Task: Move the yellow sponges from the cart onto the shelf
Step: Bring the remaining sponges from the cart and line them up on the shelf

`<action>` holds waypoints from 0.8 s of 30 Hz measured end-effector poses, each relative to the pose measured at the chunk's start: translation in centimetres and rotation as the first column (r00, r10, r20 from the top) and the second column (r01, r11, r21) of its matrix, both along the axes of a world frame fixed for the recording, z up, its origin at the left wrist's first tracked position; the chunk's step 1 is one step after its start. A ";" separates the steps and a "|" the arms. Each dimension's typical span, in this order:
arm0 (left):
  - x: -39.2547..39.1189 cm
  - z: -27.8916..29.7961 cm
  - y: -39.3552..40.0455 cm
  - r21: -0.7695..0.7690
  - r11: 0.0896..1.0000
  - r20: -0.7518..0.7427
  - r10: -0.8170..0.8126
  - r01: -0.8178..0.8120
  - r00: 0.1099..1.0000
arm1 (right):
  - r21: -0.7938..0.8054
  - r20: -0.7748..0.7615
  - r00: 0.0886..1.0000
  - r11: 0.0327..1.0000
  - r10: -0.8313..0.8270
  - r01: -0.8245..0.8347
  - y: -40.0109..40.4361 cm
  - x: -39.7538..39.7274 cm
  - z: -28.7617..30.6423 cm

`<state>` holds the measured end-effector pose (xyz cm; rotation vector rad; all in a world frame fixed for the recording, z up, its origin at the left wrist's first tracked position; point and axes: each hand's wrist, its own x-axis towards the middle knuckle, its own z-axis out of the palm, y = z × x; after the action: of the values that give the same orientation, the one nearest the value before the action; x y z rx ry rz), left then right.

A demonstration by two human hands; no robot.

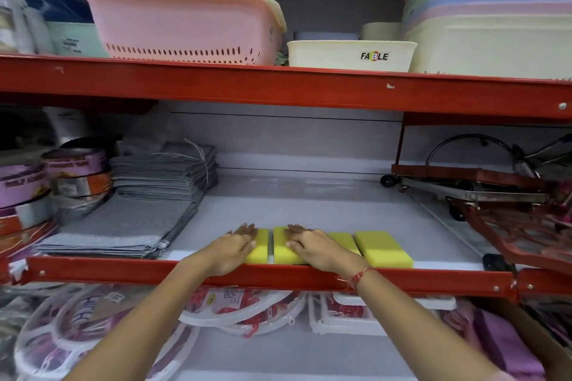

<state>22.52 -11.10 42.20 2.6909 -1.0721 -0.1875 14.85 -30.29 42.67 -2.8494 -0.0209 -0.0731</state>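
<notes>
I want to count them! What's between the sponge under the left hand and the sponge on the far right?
Two more sponges, side by side; the right hand covers both, head view.

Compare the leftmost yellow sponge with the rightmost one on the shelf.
The leftmost sponge lies partly under the left hand; the rightmost sponge is untouched and fully visible. The leftmost sits nearest the grey cloths, the rightmost nearest the red trolley. Both are yellow and lie flat along the shelf edge.
</notes>
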 end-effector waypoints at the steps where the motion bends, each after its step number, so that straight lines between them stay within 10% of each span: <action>1: 0.0 0.0 0.0 -0.008 1.000 0.002 -0.001 0.001 1.000 | 0.006 0.007 1.000 1.000 -0.006 0.006 0.2 0.0 -0.2; 24: -0.7 -0.6 0.8 -0.035 0.998 0.037 -0.051 0.052 0.998 | -0.033 0.069 0.998 0.999 -0.002 0.004 2.1 -1.5 -1.0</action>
<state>21.87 -10.30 41.62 2.6466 -1.1449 -0.1276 13.31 -28.15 41.67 -2.8789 -0.0322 -0.1731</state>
